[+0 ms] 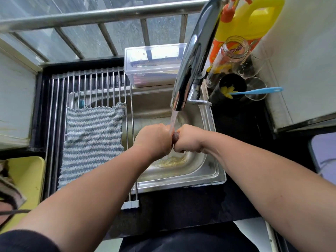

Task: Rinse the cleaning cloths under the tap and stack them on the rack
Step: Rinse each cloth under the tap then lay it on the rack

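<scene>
Left grip and right grip both clenched on the dark cloth under the tap stream, over the sink; soaked, limp, probably slippery, so hold it by bunched ends.

Single view here, riding on the person's head and tipped steeply down and forward over the sink. It's a wide lens, so straight lines bow at the edges. The tap looms close at the top. The left hand and right hand meet mid-frame, the rack lies left, and the window rail closes the far side.
</scene>
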